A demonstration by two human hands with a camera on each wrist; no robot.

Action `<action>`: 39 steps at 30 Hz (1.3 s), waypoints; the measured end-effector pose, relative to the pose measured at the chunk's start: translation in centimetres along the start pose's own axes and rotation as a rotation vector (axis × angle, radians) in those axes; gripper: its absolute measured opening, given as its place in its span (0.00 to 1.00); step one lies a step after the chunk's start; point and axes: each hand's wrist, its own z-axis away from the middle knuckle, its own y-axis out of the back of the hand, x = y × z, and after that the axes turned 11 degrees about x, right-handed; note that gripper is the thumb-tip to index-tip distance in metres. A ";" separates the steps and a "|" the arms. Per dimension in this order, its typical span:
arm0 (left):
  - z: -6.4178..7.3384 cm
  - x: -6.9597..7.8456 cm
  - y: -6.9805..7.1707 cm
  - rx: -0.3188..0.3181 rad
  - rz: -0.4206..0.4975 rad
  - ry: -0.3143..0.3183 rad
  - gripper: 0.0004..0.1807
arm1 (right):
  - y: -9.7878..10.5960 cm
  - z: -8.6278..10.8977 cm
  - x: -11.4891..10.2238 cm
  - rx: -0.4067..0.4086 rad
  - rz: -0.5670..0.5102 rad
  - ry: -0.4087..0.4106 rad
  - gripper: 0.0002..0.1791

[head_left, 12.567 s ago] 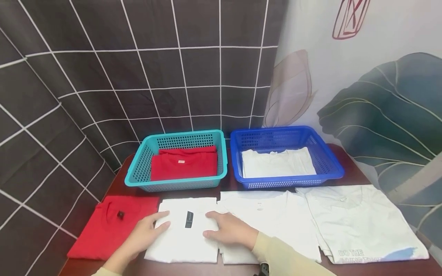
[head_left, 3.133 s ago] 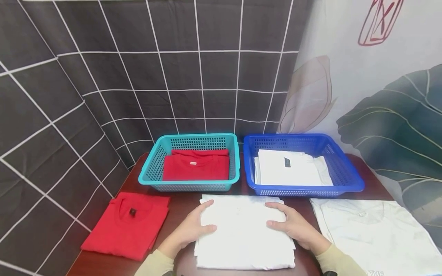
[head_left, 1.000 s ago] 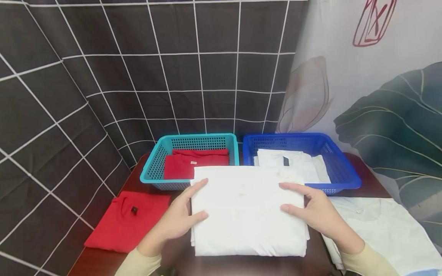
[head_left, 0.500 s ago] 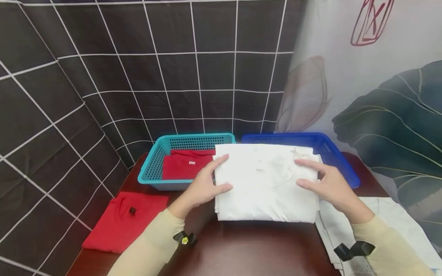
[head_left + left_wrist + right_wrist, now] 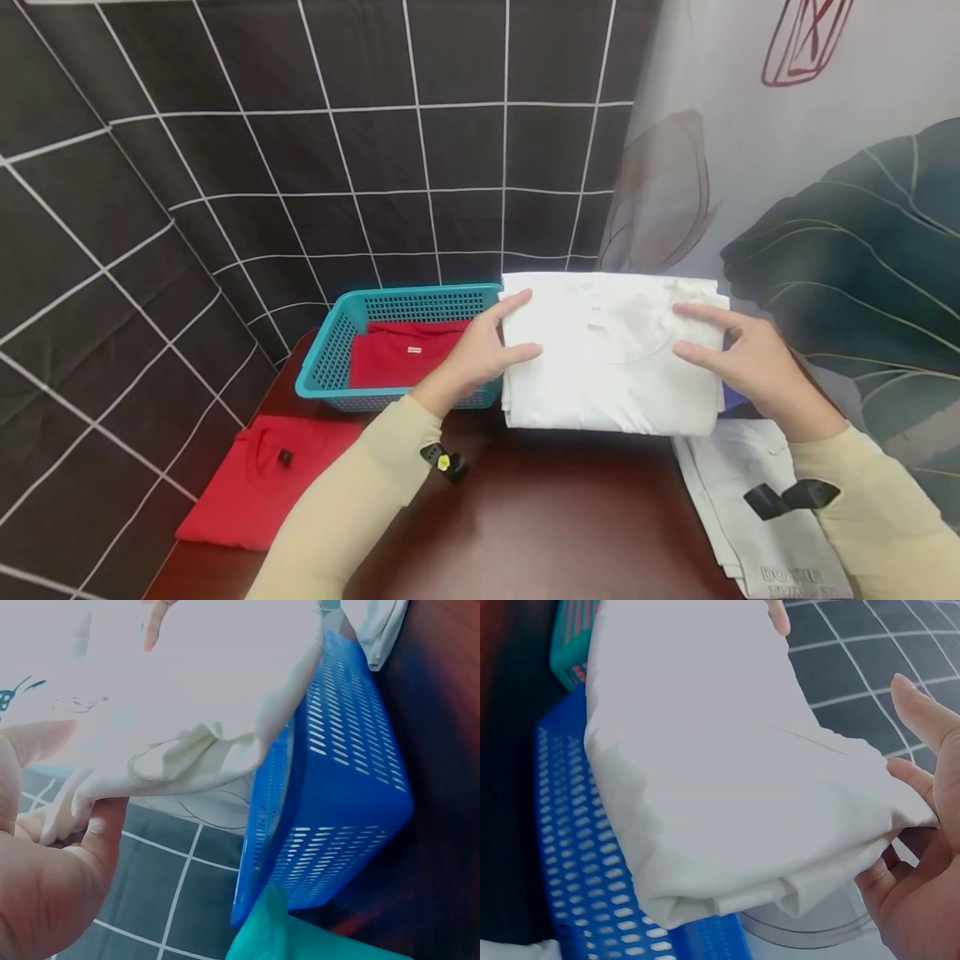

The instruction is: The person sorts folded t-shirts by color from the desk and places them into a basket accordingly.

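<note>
Both hands hold a folded white T-shirt by its two sides, up above the table. My left hand grips the left side, thumb on top and fingers underneath in the left wrist view. On the other side my right hand pinches the edge, fingers tucked below the cloth. The shirt hangs over the blue basket, hiding most of it in the head view. The white clothes inside that basket are hidden now.
A teal basket with folded red shirts stands left of the blue one. One red shirt lies on the dark red table at left, a white printed shirt at right. Dark grid-patterned cloth rises behind.
Earlier, a white shirt with a dark label went from the table into the blue basket. Since then, both hands have lifted another white shirt and carried it forward and right over that basket.
</note>
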 end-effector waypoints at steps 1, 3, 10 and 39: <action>-0.4 0.2 -0.2 0.006 -0.005 0.006 0.46 | 0.2 -0.3 0.0 0.010 0.010 -0.005 0.36; -1.2 0.4 -0.5 0.019 -0.028 0.012 0.45 | 0.5 -0.9 0.0 0.032 0.023 -0.010 0.36; -4.0 1.2 -2.1 0.044 -0.008 0.059 0.42 | 1.7 -3.5 0.2 0.035 0.057 -0.033 0.38; -7.5 -3.4 -7.1 0.075 -0.058 0.202 0.39 | 0.1 -8.3 5.9 -0.153 0.022 -0.152 0.44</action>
